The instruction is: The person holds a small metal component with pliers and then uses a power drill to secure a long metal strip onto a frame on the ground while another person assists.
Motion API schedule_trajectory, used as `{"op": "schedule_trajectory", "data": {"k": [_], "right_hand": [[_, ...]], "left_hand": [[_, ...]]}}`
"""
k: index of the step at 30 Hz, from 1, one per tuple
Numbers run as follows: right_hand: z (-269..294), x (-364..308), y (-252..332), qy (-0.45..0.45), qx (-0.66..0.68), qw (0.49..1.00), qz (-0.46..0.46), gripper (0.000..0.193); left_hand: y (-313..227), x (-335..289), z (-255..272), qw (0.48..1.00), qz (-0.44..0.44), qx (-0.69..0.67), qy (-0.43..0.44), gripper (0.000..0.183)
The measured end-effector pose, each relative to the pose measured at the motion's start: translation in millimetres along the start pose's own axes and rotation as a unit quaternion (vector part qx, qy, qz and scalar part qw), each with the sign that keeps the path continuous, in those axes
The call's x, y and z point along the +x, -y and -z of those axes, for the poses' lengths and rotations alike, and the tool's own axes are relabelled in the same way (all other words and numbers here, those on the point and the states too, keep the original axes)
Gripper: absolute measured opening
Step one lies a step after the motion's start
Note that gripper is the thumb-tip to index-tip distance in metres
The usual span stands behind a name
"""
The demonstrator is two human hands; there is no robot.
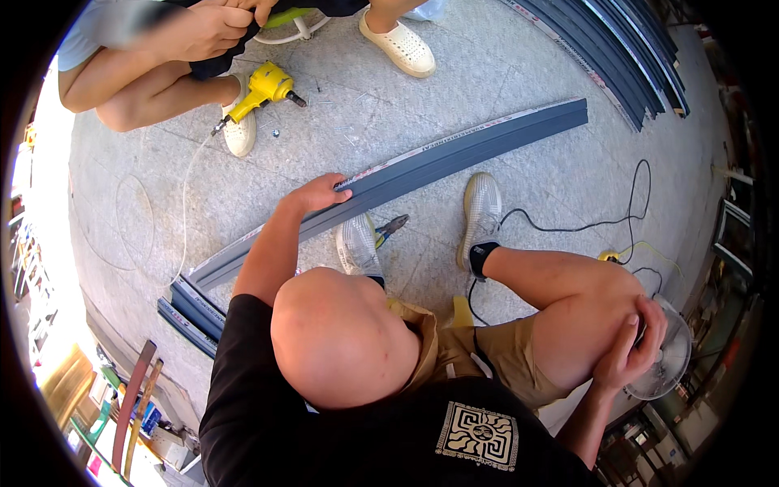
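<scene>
A long dark grey profile (454, 154) lies slantwise on the floor in front of me, with a printed protective strip along its far edge. My left hand (320, 193) is closed over it near its middle, thumb on top. Beside my right knee, my right hand (631, 347) is curled. Something dark shows between its thumb and fingers, too little of it to name. Pliers (393, 229) lie by my left shoe, just on the near side of the profile.
A co-worker's hands (223, 24) are at the upper left, above a yellow air tool (266, 85) with a thin hose. More profiles are stacked at the upper right (596, 61) and lower left (195, 312). A black cable (568, 230) and a round clear fan (669, 357) are at my right.
</scene>
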State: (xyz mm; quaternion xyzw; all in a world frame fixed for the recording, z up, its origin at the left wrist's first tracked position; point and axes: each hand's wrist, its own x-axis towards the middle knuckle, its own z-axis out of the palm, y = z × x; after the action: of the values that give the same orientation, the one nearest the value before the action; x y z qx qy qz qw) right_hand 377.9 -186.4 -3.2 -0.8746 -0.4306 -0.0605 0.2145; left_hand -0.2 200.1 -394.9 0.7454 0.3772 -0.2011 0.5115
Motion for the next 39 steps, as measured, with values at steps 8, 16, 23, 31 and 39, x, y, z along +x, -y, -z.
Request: {"op": "schedule_trajectory", "data": {"k": [8,16,23,31,39], "right_hand": [[1,-3,-7,0.001,0.019,1.000,0.007,0.024],[2,-9,2,-0.017,0.048,0.999,0.006,0.023],[12,-26,-14,-0.050,0.094,0.994,0.034,0.023],[-63,-80,-209,-0.120,0.331,0.893,-0.280,0.033],[-213,-306,-351,0.166,0.133,0.819,-0.533,0.048]], "left_hand": [[5,10,-3,0.996,-0.003,0.032,-0.085,0.038],[17,-30,-27,0.940,-0.005,0.054,-0.338,0.045],[-20,-109,2,0.976,0.048,-0.103,-0.187,0.047],[-63,-241,92,0.978,0.031,-0.094,-0.183,0.056],[-125,-324,104,0.967,0.121,-0.035,-0.220,0.058]]}}
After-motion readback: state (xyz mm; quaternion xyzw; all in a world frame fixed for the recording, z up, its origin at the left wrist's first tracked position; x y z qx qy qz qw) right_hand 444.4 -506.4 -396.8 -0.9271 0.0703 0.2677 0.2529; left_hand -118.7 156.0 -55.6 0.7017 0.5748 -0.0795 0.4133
